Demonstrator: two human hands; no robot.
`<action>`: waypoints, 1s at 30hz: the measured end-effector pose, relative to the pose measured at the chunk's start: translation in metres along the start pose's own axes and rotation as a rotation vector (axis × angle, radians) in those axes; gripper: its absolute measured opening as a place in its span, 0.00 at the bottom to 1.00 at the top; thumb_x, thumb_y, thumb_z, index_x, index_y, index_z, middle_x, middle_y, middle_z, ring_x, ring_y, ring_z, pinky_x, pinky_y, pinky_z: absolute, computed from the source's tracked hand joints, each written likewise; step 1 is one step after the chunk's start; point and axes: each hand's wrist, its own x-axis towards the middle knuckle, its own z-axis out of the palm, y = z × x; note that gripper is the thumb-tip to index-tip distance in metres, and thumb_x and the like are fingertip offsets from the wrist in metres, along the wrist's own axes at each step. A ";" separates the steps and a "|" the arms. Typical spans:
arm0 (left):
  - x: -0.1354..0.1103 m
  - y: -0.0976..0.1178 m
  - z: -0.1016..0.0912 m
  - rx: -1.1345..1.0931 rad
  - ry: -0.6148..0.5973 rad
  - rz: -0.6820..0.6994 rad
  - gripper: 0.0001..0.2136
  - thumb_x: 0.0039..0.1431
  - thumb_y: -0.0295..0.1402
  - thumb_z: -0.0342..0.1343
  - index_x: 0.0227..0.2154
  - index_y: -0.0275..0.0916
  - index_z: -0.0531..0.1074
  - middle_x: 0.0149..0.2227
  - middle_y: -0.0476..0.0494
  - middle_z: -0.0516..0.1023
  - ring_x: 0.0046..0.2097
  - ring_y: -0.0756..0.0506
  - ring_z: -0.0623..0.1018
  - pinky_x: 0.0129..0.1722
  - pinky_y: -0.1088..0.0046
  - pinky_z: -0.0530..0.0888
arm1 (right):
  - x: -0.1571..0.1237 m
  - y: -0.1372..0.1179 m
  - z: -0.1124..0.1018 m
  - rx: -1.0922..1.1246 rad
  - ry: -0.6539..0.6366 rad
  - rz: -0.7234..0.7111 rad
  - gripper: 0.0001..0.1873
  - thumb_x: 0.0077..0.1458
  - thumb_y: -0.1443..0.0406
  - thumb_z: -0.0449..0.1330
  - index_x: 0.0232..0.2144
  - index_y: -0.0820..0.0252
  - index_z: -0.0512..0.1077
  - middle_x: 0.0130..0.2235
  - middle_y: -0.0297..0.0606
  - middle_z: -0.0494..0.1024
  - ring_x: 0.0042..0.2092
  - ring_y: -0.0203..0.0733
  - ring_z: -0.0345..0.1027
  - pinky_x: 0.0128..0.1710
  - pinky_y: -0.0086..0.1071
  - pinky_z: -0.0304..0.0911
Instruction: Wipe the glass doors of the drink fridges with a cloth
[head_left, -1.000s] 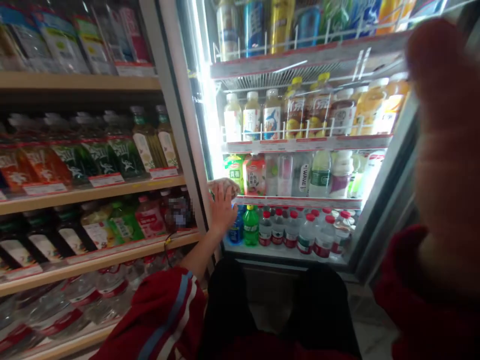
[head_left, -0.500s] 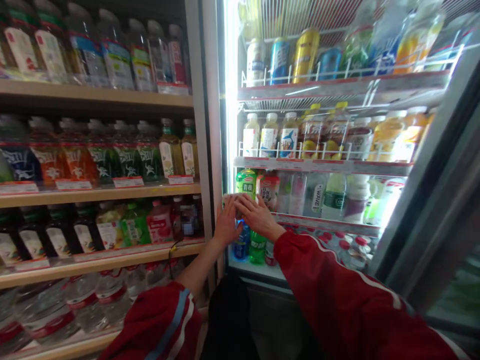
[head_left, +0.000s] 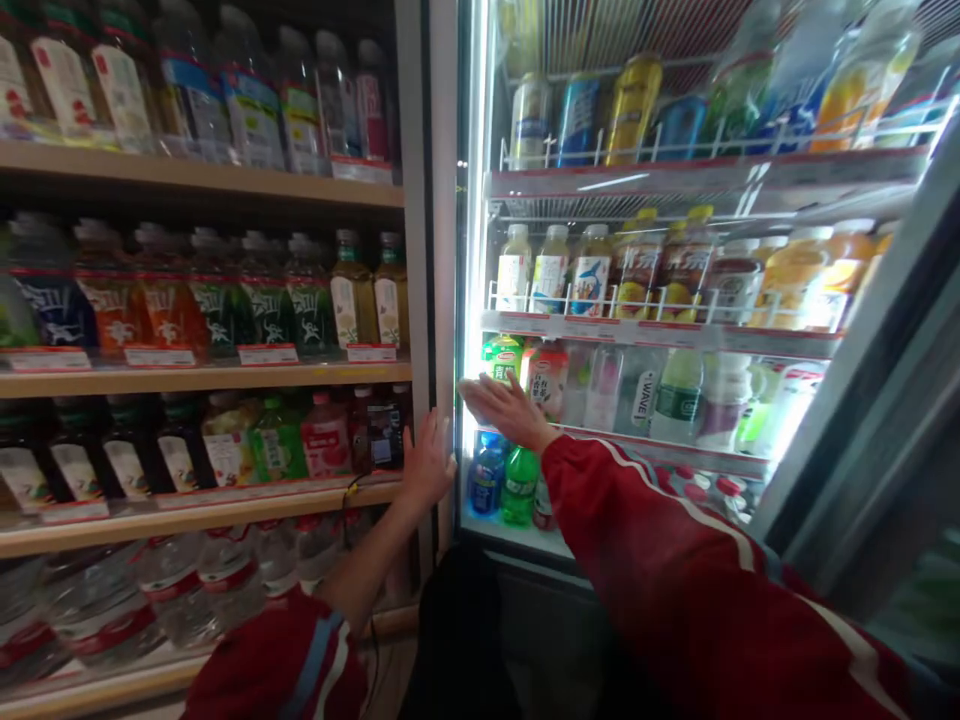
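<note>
Though blurry, right hand (head_left: pixel 514 408), left hand (head_left: pixel 429 462) near bottled drinks (head_left: pixel 519 487); grips outstretched, hold unclear.

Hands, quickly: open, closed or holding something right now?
Left hand: open, by the fridge frame; nothing seen in it.
Right hand: open, held flat; whether anything is under it can't be told.
</note>
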 end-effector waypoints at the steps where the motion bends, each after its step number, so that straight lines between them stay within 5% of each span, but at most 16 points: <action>1: -0.001 0.002 0.001 -0.001 -0.009 0.001 0.28 0.50 0.27 0.51 0.57 0.35 0.58 0.64 0.32 0.53 0.64 0.37 0.55 0.60 0.44 0.52 | 0.002 0.003 -0.002 -0.020 0.034 0.071 0.25 0.61 0.71 0.46 0.60 0.56 0.56 0.63 0.37 0.58 0.65 0.49 0.46 0.64 0.57 0.37; 4: -0.004 0.010 0.005 -0.002 -0.037 0.019 0.27 0.51 0.27 0.50 0.57 0.33 0.57 0.64 0.31 0.52 0.65 0.37 0.53 0.60 0.43 0.52 | 0.002 0.000 0.002 -0.057 0.092 0.160 0.25 0.61 0.70 0.47 0.61 0.57 0.56 0.63 0.40 0.58 0.65 0.50 0.46 0.64 0.58 0.35; 10: -0.008 0.013 0.007 0.031 -0.057 0.037 0.28 0.50 0.26 0.51 0.57 0.31 0.57 0.64 0.30 0.52 0.65 0.36 0.53 0.60 0.44 0.54 | -0.023 -0.019 0.020 -0.085 0.059 -0.011 0.26 0.60 0.70 0.48 0.60 0.55 0.56 0.62 0.36 0.61 0.63 0.45 0.52 0.65 0.51 0.34; 16: -0.008 0.021 -0.001 0.035 -0.052 0.030 0.27 0.52 0.28 0.51 0.57 0.32 0.58 0.64 0.30 0.51 0.65 0.35 0.54 0.59 0.43 0.54 | -0.017 -0.001 0.005 -0.080 0.088 0.174 0.29 0.59 0.71 0.48 0.62 0.56 0.53 0.64 0.38 0.56 0.66 0.49 0.44 0.65 0.55 0.29; 23: -0.010 0.041 -0.006 0.031 -0.072 0.089 0.28 0.52 0.28 0.51 0.58 0.32 0.57 0.64 0.30 0.53 0.65 0.36 0.54 0.59 0.45 0.55 | -0.051 -0.002 0.004 -0.128 0.069 0.025 0.27 0.60 0.72 0.47 0.61 0.55 0.55 0.62 0.36 0.61 0.64 0.44 0.49 0.65 0.50 0.24; 30: -0.014 0.053 0.004 -0.009 -0.058 0.116 0.28 0.53 0.29 0.51 0.58 0.33 0.57 0.63 0.30 0.53 0.64 0.35 0.54 0.60 0.45 0.54 | -0.050 0.028 -0.018 -0.143 0.126 0.265 0.27 0.60 0.69 0.50 0.61 0.54 0.54 0.63 0.40 0.57 0.67 0.46 0.40 0.64 0.52 0.23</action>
